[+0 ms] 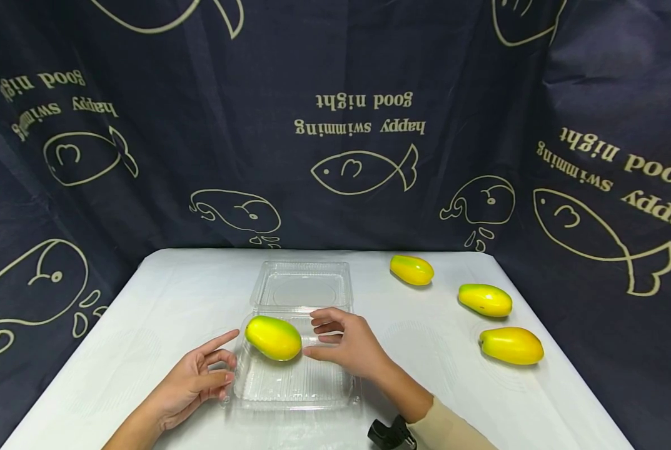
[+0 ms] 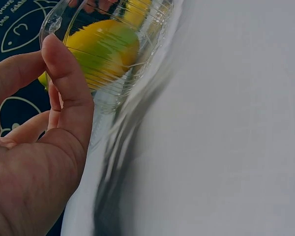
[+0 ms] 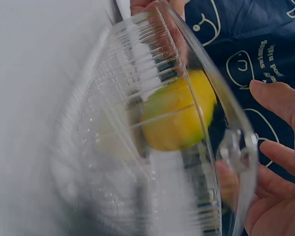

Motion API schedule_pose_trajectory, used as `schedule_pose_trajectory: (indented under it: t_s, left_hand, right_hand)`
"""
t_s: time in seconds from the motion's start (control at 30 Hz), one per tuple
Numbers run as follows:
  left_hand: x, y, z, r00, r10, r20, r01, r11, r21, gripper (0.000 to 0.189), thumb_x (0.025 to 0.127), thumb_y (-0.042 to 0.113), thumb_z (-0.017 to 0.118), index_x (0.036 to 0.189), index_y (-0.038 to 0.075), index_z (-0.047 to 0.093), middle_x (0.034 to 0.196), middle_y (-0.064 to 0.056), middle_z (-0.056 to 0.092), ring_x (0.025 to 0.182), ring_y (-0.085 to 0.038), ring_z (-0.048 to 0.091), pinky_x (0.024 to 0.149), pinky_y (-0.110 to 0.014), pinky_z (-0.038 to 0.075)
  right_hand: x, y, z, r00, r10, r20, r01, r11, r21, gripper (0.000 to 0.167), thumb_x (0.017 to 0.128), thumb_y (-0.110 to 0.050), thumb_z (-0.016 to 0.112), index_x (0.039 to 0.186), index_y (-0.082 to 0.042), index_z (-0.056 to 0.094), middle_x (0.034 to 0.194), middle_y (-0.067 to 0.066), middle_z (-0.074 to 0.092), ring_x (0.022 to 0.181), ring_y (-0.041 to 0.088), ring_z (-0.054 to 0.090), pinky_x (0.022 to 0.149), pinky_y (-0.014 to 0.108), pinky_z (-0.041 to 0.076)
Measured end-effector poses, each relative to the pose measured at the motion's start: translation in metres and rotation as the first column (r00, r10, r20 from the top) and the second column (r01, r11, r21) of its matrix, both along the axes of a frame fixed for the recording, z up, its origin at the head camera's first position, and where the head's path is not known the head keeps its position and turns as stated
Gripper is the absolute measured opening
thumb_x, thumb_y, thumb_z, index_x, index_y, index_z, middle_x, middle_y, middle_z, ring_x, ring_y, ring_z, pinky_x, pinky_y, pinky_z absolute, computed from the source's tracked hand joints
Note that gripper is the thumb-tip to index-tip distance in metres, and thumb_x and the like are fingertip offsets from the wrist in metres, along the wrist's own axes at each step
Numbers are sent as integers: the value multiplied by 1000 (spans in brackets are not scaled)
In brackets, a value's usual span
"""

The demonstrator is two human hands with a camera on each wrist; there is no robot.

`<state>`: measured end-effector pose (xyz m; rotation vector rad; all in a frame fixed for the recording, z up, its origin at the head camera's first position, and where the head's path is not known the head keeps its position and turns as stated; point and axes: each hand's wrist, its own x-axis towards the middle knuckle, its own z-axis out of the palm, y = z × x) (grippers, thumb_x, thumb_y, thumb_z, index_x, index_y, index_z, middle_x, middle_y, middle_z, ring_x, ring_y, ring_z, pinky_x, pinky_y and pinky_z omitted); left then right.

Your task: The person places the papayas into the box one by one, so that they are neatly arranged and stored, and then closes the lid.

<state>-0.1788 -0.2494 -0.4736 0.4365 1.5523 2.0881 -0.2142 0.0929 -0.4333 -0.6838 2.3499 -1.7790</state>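
Observation:
A clear plastic clamshell box (image 1: 296, 394) stands unfolded on the table, its lid (image 1: 301, 290) lying back at the far side. In the base, toward its back left, is a smooth yellow-green fruit (image 1: 273, 338), shaped like a mango or papaya. My left hand (image 1: 197, 381) is at the box's left edge, index finger extended toward the fruit; in the left wrist view the thumb (image 2: 64, 73) reaches the rim. Over the base, just right of the fruit, my right hand (image 1: 343, 340) has its fingers spread, with a gap to the fruit and nothing held.
Three similar fruits lie on the right of the white table: one at the back (image 1: 412, 270), a middle one (image 1: 485, 300) and a nearer one (image 1: 512, 345). A dark device (image 1: 391, 432) is at the right wrist. Dark printed cloth (image 1: 363, 219) hangs behind the table.

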Motion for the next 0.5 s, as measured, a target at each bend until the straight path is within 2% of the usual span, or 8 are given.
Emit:
schedule_pose_trajectory:
  t_s: [0.23, 0.5]
  left_hand:
    - [0, 0, 0, 1000, 3, -2, -3, 1000, -1, 76, 99, -11, 51, 164, 14, 20, 110, 4, 60, 80, -7, 62, 70, -20, 60]
    - [0, 1, 0, 1000, 6, -2, -6, 1000, -13, 76, 99, -10, 52, 164, 13, 18, 109, 4, 60, 79, -7, 62, 69, -20, 60]
  right_hand:
    - [3, 8, -1, 1000, -3, -7, 3, 999, -40, 54, 80, -17, 89, 129, -13, 67, 124, 10, 69, 117, 40, 66, 98, 35, 59]
    - [6, 21, 1, 999, -13, -43, 10, 997, -70, 51, 80, -18, 89, 127, -16, 68, 125, 6, 70, 113, 24, 70, 97, 37, 59]
